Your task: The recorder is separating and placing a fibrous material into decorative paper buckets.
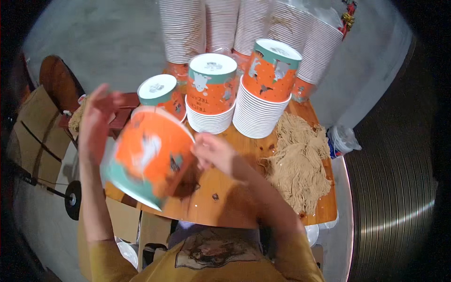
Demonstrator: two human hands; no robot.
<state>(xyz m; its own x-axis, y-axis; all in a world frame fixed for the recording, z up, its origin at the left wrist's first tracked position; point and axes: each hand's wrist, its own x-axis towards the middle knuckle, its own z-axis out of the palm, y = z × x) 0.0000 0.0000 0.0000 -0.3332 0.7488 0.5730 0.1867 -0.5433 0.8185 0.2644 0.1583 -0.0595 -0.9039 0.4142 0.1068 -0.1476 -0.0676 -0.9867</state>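
An orange and green paper bucket, printed with a white figure, hangs tilted over the table's front left, its green base end toward the lower left. My right hand is closed on the bucket's rim at its upper right. Beside the bucket's upper left, my left hand is raised, with blurred fingers stretched out and nothing in them. Behind the bucket, a short upside-down paper bucket stands on the table. Two nested stacks, a middle stack and a right stack, also stand bottom up.
Tan yarn strands lie heaped on the right of the wooden table. Tall plastic-wrapped bucket stacks line the back. A small plastic-covered tub sits off the right edge. Cardboard leans at the left.
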